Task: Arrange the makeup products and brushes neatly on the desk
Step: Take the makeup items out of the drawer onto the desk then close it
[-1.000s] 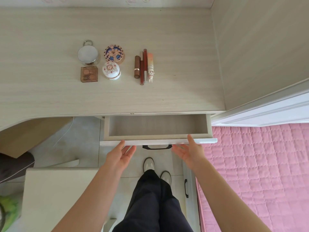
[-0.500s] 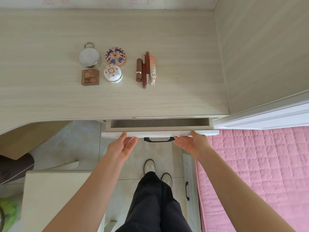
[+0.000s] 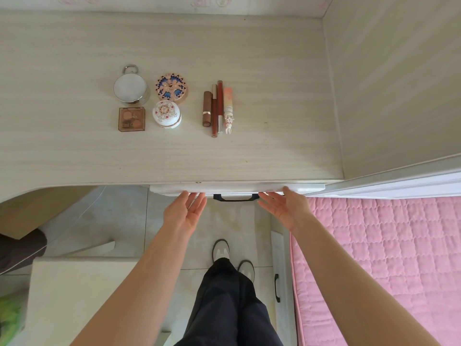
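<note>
On the pale wooden desk (image 3: pixel 262 71) the makeup lies in two groups. At the left sit a round silver compact (image 3: pixel 130 86), a blue-and-gold patterned compact (image 3: pixel 171 86), a square brown palette (image 3: pixel 131 119) and a white floral jar (image 3: pixel 166 114). To their right lie a brown lipstick (image 3: pixel 207 108), two slim red tubes (image 3: pixel 217 108) and a peach tube with a rabbit cap (image 3: pixel 228 108), side by side. My left hand (image 3: pixel 185 211) and my right hand (image 3: pixel 284 206) have straight fingers pressing on the white drawer front (image 3: pixel 237 189), either side of its black handle (image 3: pixel 235 197).
A tall wooden cabinet side (image 3: pixel 399 83) bounds the desk at the right. A pink quilted bed (image 3: pixel 386 258) lies at the lower right. A white stool (image 3: pixel 74 295) stands at the lower left. My legs and shoes are on the tiled floor below the drawer.
The drawer, open and empty a second ago, has slid in under the desk until its front sits at the desk edge. Both hands moved forward with it.
</note>
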A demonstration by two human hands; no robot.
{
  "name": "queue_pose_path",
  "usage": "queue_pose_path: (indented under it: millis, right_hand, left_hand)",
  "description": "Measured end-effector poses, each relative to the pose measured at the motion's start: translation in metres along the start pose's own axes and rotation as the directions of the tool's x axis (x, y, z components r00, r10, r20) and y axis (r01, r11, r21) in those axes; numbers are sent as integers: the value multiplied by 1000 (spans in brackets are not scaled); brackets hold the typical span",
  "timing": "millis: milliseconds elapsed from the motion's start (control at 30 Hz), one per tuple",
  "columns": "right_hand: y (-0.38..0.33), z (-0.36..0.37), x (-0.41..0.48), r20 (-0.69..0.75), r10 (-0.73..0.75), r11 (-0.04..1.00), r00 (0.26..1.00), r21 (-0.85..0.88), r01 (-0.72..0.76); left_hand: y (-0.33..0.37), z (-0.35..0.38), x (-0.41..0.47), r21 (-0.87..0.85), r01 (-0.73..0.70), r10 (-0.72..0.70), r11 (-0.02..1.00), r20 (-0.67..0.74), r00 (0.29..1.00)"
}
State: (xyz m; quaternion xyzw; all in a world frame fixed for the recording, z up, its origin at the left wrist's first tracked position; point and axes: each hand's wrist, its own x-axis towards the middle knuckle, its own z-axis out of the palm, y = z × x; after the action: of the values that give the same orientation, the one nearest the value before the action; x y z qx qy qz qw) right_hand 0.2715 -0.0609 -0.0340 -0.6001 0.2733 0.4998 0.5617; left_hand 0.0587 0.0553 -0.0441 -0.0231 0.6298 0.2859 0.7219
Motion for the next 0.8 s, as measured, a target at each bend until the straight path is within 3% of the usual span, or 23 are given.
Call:
queue_pose_path:
  millis: [400,800]
  right_hand:
    - [-5,6,9,5,32,998,999,51,-32]
    - [-10,1,11,94,3,995,996,101,-12]
  left_hand:
    - [6,1,4,-77,69,-66,995,46,997]
    - [7,7,12,-54,34,-29,998,87,996]
